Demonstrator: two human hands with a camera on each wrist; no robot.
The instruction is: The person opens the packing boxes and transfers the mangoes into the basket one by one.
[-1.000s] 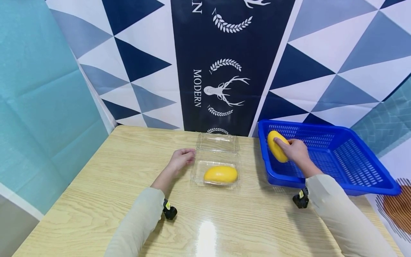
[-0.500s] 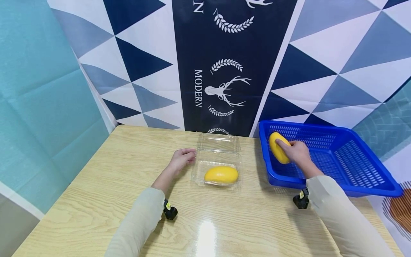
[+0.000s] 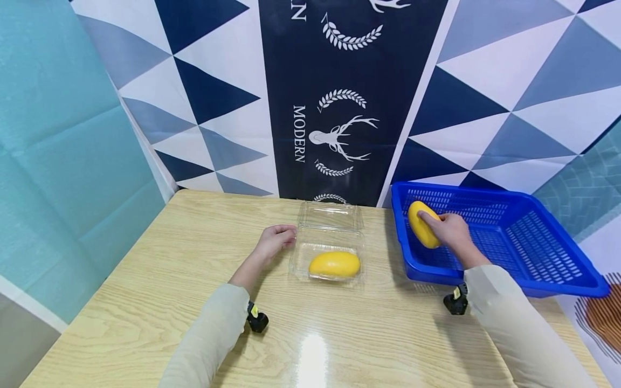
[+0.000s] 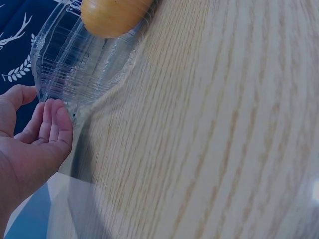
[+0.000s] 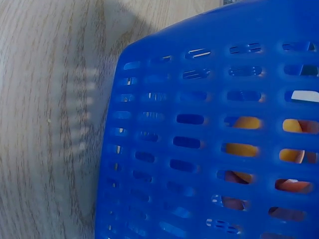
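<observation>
My right hand (image 3: 451, 230) grips a yellow mango (image 3: 423, 225) inside the left end of the blue basket (image 3: 490, 229). Through the basket's slots, the right wrist view shows only bits of that mango (image 5: 244, 149) and hand. On the table, a clear plastic clamshell box (image 3: 303, 253) stands with its lid (image 3: 330, 214) folded back. A second mango (image 3: 335, 264) lies in the front of its base. My left hand (image 3: 276, 241) is at the box's left edge; in the left wrist view, thumb and fingertips pinch the clear rim (image 4: 42, 82).
The wooden table (image 3: 368, 334) ends at a patterned cloth backdrop (image 3: 335, 108) behind the box. Blue-green cloth (image 3: 73, 161) hangs at the left. The basket's right end reaches past the table edge.
My right hand has shifted slightly down and right with the mango inside the basket. The left hand and the box stay in place.
</observation>
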